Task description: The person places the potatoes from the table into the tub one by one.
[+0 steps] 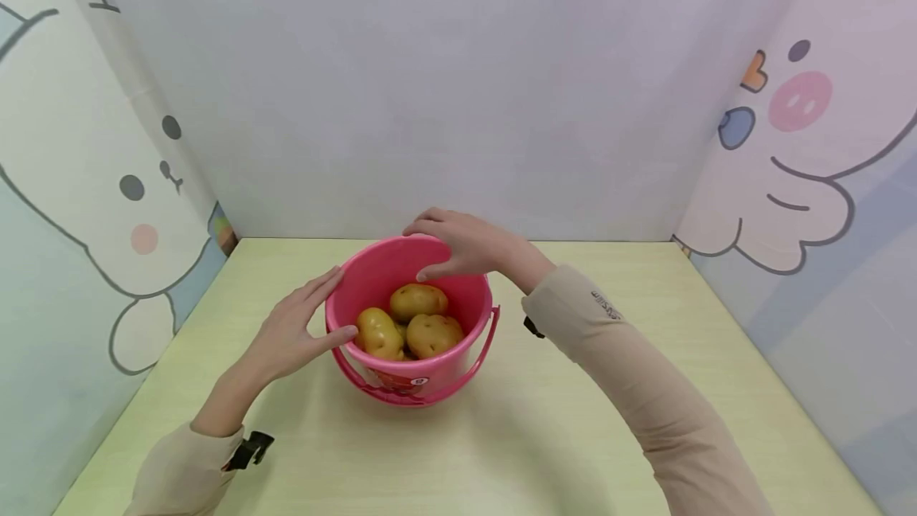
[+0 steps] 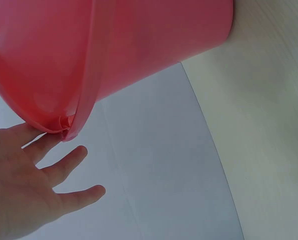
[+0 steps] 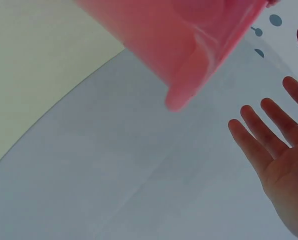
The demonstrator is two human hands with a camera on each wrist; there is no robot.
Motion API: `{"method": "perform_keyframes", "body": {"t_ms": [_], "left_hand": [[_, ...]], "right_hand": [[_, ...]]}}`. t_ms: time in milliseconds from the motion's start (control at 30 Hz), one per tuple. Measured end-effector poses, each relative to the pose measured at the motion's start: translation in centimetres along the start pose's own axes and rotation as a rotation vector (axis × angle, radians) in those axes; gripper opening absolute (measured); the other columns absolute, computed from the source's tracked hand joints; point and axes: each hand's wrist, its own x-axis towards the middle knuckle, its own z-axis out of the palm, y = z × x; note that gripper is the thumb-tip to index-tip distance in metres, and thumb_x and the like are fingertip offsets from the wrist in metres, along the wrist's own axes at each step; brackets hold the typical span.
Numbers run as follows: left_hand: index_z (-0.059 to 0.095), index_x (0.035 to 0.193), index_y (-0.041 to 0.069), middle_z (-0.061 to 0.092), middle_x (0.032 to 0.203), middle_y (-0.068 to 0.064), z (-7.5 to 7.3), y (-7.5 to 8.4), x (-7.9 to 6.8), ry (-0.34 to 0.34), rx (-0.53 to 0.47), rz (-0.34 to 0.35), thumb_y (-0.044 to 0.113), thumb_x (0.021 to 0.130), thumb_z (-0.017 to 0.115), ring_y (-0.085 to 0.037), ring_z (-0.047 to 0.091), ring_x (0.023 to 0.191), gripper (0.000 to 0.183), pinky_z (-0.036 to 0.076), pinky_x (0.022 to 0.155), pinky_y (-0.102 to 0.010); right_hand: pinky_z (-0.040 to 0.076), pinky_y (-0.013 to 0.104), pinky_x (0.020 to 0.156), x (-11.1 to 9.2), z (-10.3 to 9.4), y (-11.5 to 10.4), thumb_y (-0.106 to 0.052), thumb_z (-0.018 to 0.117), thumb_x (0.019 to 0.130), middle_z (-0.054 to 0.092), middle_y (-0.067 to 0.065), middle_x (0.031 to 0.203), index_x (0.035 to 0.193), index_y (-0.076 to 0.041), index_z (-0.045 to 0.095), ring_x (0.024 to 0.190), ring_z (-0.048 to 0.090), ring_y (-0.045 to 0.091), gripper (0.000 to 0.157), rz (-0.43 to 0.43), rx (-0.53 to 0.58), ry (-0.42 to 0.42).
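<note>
A pink bucket (image 1: 376, 273) stands upright on the table with several yellow-brown potatoes (image 1: 434, 336) inside. Its pink handle (image 1: 489, 345) hangs down at the near side. My left hand (image 1: 294, 337) is at the bucket's left rim, fingers extended and thumb spread across the edge. In the left wrist view, some fingers of that hand (image 2: 24, 180) meet the rim by the handle joint. Over the far right rim reaches my right hand (image 1: 469, 241), its thumb above the opening. The right wrist view shows this hand (image 3: 288, 165) with spread fingers, apart from the bucket (image 3: 153, 40).
The pale wood-look table (image 1: 609, 388) extends around the bucket. A plain light wall (image 1: 458, 86) rises behind it. Side panels with cartoon animals (image 1: 802, 102) flank the table left and right.
</note>
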Motion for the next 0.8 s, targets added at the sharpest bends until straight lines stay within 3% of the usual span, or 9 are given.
{"method": "perform_keyframes", "body": {"t_ms": [400, 800], "left_hand": [[0.029, 0.138, 0.010, 0.030, 0.139, -0.012, 0.0, 0.0, -0.1, 0.010, -0.002, 0.013, 0.046, 0.077, 0.060, -0.035, 0.029, 0.121, 0.078, 0.029, 0.088, -0.060], [0.026, 0.139, 0.010, 0.027, 0.140, -0.012, 0.3, -0.2, -0.2, 0.027, 0.023, 0.041, 0.046, 0.079, 0.058, -0.035, 0.028, 0.120, 0.077, 0.026, 0.090, -0.059]], "right_hand": [[0.043, 0.036, 0.084, -3.6, 1.5, 2.0, -0.039, 0.069, 0.073, 0.035, 0.005, 0.132, 0.128, -0.016, 0.045, 0.118, 0.032, 0.019, 0.063, 0.012, 0.025, 0.175], [0.045, 0.040, 0.081, -8.4, 4.0, 4.6, -0.039, 0.065, 0.077, 0.030, 0.006, 0.137, 0.132, -0.019, 0.039, 0.121, 0.030, 0.021, 0.064, 0.022, -0.060, 0.336]]}}
